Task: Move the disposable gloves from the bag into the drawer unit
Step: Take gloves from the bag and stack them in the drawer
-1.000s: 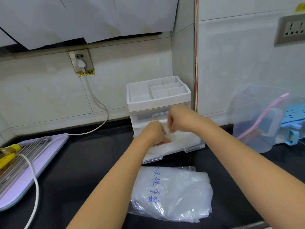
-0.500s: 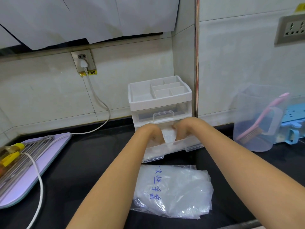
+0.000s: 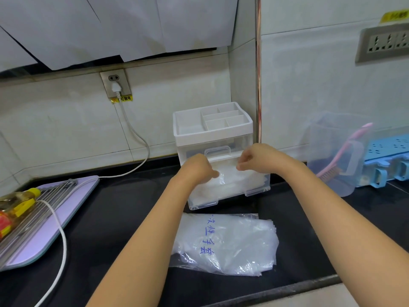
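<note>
A clear drawer unit [image 3: 213, 138] with a white divided top tray stands against the wall on the black counter. Its lower drawer [image 3: 256, 189] is pulled out toward me and holds a stack of translucent disposable gloves [image 3: 234, 181]. My left hand [image 3: 198, 170] is at the drawer's left side, fingers curled on the gloves. My right hand [image 3: 254, 160] hovers over the drawer's right side and pinches the gloves' upper edge. The clear plastic bag [image 3: 225, 240] with blue writing lies flat in front of the drawer, still with gloves inside.
A lilac board [image 3: 66, 209] with a metal rack, a yellow-capped bottle [image 3: 17, 207] and a white cable [image 3: 59, 240] lie at left. A clear jug [image 3: 336, 156] with a pink brush and a blue rack [image 3: 389, 156] stand at right. The counter's front edge runs just below the bag.
Both hands were pushed down into the drawer half a second ago. They have since risen and moved apart, the right hand higher, with the gloves spread between them.
</note>
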`<state>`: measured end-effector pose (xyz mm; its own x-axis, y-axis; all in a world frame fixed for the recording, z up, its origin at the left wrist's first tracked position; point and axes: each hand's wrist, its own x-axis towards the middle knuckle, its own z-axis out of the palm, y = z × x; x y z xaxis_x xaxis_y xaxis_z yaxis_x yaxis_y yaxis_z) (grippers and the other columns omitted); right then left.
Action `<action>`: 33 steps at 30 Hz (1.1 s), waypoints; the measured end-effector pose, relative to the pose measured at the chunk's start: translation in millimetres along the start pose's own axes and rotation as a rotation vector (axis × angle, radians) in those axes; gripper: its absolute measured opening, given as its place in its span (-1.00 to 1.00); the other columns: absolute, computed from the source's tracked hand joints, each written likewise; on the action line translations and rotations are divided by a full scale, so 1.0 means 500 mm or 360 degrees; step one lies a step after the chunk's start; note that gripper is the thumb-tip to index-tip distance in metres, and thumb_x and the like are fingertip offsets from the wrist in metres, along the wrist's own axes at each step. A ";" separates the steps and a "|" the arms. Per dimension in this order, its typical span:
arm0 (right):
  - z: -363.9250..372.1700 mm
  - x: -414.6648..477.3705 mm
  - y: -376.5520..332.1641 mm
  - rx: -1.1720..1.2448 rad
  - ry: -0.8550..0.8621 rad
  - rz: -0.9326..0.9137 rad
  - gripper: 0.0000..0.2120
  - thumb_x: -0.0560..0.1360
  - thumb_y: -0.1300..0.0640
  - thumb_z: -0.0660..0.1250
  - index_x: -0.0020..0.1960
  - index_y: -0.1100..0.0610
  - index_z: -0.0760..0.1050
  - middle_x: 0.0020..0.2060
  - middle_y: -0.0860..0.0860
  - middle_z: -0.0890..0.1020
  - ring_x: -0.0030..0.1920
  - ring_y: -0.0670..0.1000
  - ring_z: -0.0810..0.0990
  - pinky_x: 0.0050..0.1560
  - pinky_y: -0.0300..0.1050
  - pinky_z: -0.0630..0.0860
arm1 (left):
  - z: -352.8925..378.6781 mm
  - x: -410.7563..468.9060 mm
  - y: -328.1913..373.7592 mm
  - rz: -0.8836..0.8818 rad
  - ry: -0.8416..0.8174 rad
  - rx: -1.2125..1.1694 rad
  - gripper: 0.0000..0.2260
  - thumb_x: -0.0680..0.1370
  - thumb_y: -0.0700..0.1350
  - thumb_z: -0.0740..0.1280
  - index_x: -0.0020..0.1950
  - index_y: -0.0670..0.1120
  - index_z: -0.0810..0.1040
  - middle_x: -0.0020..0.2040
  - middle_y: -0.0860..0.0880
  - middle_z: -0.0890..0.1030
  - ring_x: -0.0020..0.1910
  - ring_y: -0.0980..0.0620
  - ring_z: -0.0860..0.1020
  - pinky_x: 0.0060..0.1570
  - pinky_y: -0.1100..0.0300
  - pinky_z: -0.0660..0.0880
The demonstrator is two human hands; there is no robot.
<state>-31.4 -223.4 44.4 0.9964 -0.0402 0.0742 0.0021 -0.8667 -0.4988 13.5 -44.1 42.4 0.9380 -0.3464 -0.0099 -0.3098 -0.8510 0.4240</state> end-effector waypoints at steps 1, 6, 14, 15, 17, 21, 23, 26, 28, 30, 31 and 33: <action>0.002 -0.016 0.008 0.0070 0.0079 -0.0004 -0.75 0.51 0.00 0.36 0.12 0.10 0.59 0.11 0.00 0.61 0.04 -0.04 0.55 0.04 -0.18 0.44 | 0.001 -0.017 -0.002 0.0049 0.0073 -0.0064 -0.82 0.51 0.00 0.39 -0.16 -0.06 0.49 -0.19 -0.06 0.47 -0.23 0.00 0.45 -0.21 0.20 0.37; 0.049 -0.073 0.031 0.0336 0.0404 0.0048 -0.82 0.52 0.02 0.34 0.06 0.08 0.56 0.31 0.04 0.49 0.26 0.02 0.46 0.04 -0.23 0.33 | 0.032 -0.081 -0.018 0.0079 0.0144 0.0033 -0.74 0.46 -0.10 0.47 0.12 -0.12 0.59 0.07 -0.02 0.60 0.06 -0.01 0.57 0.10 0.13 0.50; 0.085 -0.115 0.036 0.0438 0.0563 0.0035 -0.81 0.55 0.05 0.32 0.13 0.08 0.54 0.21 0.03 0.51 0.14 0.00 0.49 0.06 -0.23 0.36 | 0.043 -0.081 -0.029 0.0112 0.0169 0.0179 -0.81 0.59 -0.17 0.27 0.12 -0.20 0.60 0.02 -0.18 0.62 0.01 -0.15 0.58 0.09 0.07 0.50; 0.086 -0.124 0.038 0.0427 0.0600 0.0031 -0.79 0.54 0.06 0.32 0.15 0.08 0.54 0.18 0.03 0.52 0.07 -0.04 0.48 0.04 -0.23 0.35 | 0.046 -0.082 -0.033 0.0121 0.0184 0.0172 -0.82 0.59 -0.17 0.26 0.11 -0.20 0.60 0.02 -0.18 0.63 0.00 -0.15 0.58 0.10 0.06 0.50; 0.090 -0.142 0.037 0.0420 0.0692 -0.0006 -0.77 0.54 0.10 0.33 0.18 0.09 0.52 0.12 -0.02 0.50 0.03 -0.10 0.44 0.04 -0.25 0.35 | 0.055 -0.086 -0.042 0.0124 0.0248 0.0158 -0.82 0.58 -0.19 0.25 0.12 -0.18 0.60 0.05 -0.16 0.63 0.01 -0.13 0.57 0.10 0.06 0.51; 0.120 -0.198 0.040 0.0457 0.0585 -0.0044 -0.84 0.52 0.19 0.34 0.09 0.10 0.59 -0.06 -0.10 0.58 0.01 -0.11 0.55 -0.01 -0.35 0.37 | 0.073 -0.129 -0.046 0.0310 0.0562 -0.0015 -0.75 0.56 -0.22 0.27 0.23 -0.13 0.54 0.21 -0.07 0.56 0.18 -0.04 0.51 0.16 0.19 0.40; 0.148 -0.225 0.049 0.0359 0.0452 -0.0005 -0.85 0.53 0.19 0.32 0.06 0.09 0.61 -0.09 -0.11 0.61 0.01 -0.11 0.58 -0.07 -0.39 0.35 | 0.089 -0.169 -0.037 0.0431 0.0699 -0.0146 -0.77 0.56 -0.21 0.28 0.21 -0.12 0.54 0.22 -0.04 0.53 0.21 0.01 0.48 0.13 0.27 0.34; 0.190 -0.257 0.062 0.0297 0.0325 0.0111 -0.73 0.55 0.11 0.29 0.24 0.09 0.54 0.16 -0.02 0.59 0.15 -0.05 0.52 0.10 -0.30 0.36 | 0.136 -0.219 -0.019 0.0543 0.0610 -0.0348 -0.81 0.56 -0.21 0.29 0.16 -0.11 0.58 0.14 -0.01 0.58 0.13 0.07 0.52 0.11 0.36 0.36; 0.215 -0.273 0.070 0.0183 0.0204 0.0172 -0.59 0.56 0.04 0.28 0.37 0.15 0.41 0.33 0.06 0.47 0.31 0.04 0.42 0.26 -0.19 0.30 | 0.183 -0.240 -0.015 0.0590 0.0481 -0.0373 -0.81 0.55 -0.20 0.30 0.15 -0.10 0.59 0.12 -0.01 0.60 0.12 0.08 0.53 0.16 0.35 0.36; 0.242 -0.283 0.080 -0.0008 0.0100 0.0199 -0.47 0.59 -0.05 0.21 0.47 0.17 0.25 0.46 0.08 0.29 0.46 0.07 0.22 0.40 -0.15 0.14 | 0.228 -0.260 -0.016 0.0586 0.0367 -0.0377 -0.77 0.57 -0.16 0.28 0.22 -0.09 0.54 0.20 0.00 0.55 0.19 0.08 0.49 0.17 0.41 0.28; 0.254 -0.285 0.085 -0.0075 0.0090 0.0189 -0.44 0.60 -0.09 0.17 0.51 0.14 0.19 0.51 0.05 0.20 0.51 0.05 0.12 0.44 -0.14 0.07 | 0.250 -0.268 -0.018 0.0583 0.0316 -0.0360 -0.73 0.59 -0.12 0.26 0.28 -0.08 0.50 0.26 0.01 0.51 0.25 0.08 0.45 0.18 0.42 0.23; 0.272 -0.285 0.098 -0.0071 0.0141 0.0159 -0.48 0.60 -0.13 0.13 0.51 0.04 0.21 0.53 -0.02 0.16 0.53 0.01 0.06 0.47 -0.11 0.04 | 0.289 -0.278 -0.025 0.0635 0.0239 -0.0241 -0.65 0.62 -0.04 0.20 0.39 -0.10 0.40 0.38 -0.02 0.42 0.37 0.06 0.34 0.31 0.40 0.10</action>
<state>-161.8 -192.5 -107.7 0.9801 -0.1694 0.1031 -0.1023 -0.8774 -0.4687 -135.4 -42.6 -92.4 0.7655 -0.5649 0.3079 -0.6359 -0.5913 0.4960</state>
